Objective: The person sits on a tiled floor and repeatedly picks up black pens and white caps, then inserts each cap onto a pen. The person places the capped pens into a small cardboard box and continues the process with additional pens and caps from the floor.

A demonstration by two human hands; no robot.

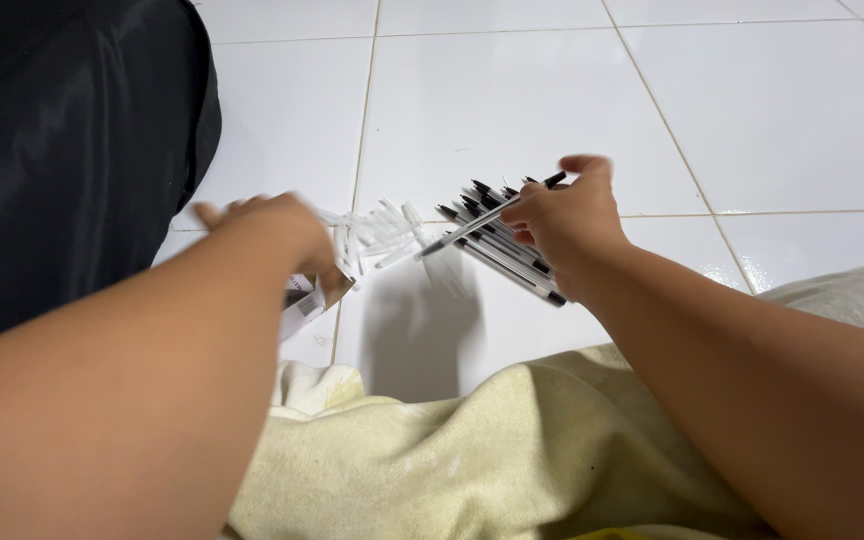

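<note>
Pens (pixel 497 245) with black caps, bundled in right hand (pixel 567 225) above white tiled floor (pixel 512 100), fingers clamped round them, left hand (pixel 277 235) blurred over clear pen barrels (pixel 377 235), grip unclear, small box (pixel 302 300) beneath, cream cloth (pixel 472 450) near.

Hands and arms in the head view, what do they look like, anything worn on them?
Both forearms are bare, with no sleeves in view. The left hand and the right hand show no gloves, rings, watch or wristbands. The left hand is motion-blurred, so fine detail there is unclear.
</note>
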